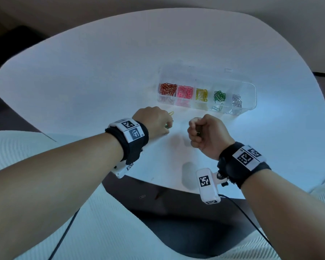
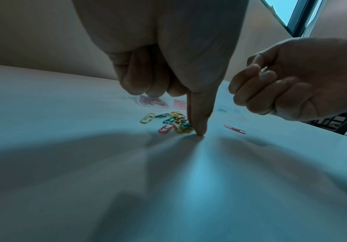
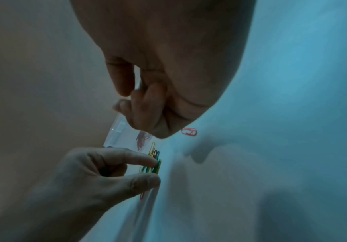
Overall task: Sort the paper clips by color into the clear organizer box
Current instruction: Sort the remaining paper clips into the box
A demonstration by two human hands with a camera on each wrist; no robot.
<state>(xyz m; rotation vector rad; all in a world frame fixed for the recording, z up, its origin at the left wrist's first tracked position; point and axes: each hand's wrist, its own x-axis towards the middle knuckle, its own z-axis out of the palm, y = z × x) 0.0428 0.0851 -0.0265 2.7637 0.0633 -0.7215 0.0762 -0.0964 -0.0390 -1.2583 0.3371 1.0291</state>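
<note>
Left hand [image 2: 168, 65] curls over the loose clips [image 2: 174, 122] mid-frame, thumb tip on the bench [image 2: 65, 163], gripping nothing I can see; right hand [image 1: 206, 132] is fisted, contents unclear. The box [image 1: 250, 94] sits upper right. The heap looks tangled; one pinch may drag mixed colours.
</note>
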